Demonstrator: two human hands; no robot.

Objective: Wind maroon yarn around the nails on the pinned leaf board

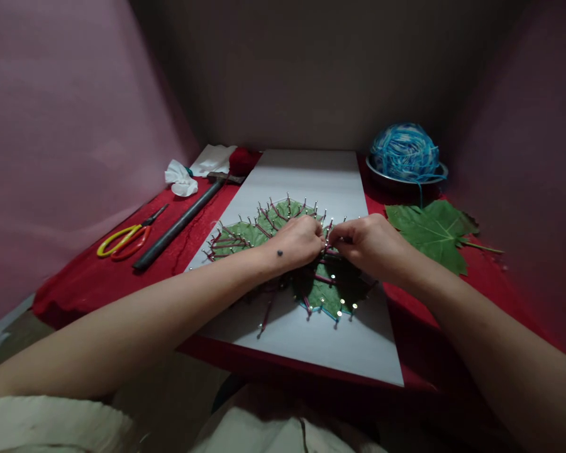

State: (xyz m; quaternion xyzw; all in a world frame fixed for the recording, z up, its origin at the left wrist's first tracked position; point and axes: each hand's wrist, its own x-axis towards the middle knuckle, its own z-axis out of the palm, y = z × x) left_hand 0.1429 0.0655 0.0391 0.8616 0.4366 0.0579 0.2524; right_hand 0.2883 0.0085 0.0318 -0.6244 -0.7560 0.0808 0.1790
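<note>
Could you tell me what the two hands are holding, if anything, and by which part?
It cannot be told: the left hand and right hand are close together among the nails on the white board; the fingers hide any hold.

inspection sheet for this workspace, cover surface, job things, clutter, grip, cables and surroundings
Surface: red cloth, white board lying on it
Job's things: nails in and around a green leaf on the board, dark red thread between them; scissors and hammer at left; blue yarn ball in a metal bowl and loose leaf at right
Clutter: crumpled white tissue beyond the scissors
Grip: left hand and right hand close together over the nailed leaf; anything pinched is too small to tell
Cables: nothing seen
Surroundings: pinkish side walls, darker far wall
</note>
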